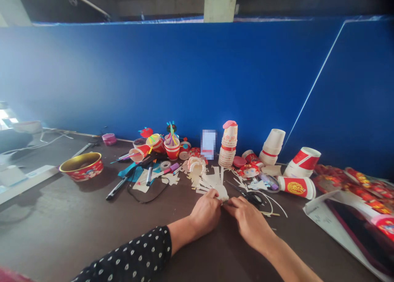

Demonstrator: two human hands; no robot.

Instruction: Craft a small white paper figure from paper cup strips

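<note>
Both hands meet at the middle of the dark table. A white paper cup piece (219, 187), its far edge cut into fanned strips, lies under their fingertips. My left hand (207, 212) is closed, with its thumb and finger pinching the near end of this piece. From the other side my right hand (246, 216) presses its closed fingertips on the same end. The exact spot between the fingers is partly hidden. Just beyond my right hand lie scissors (255, 198) with black handles. Another curled white paper cup piece (197, 167) rests past my left hand.
Stacked paper cups (227, 150) stand toward the blue partition (172, 76). A red and gold bowl (82, 167) sits left. Markers (150, 175), tape (165, 165) and paper scraps (170, 178) lie between. At right are a tipped red cup (297, 186) and a dark tablet (357, 228).
</note>
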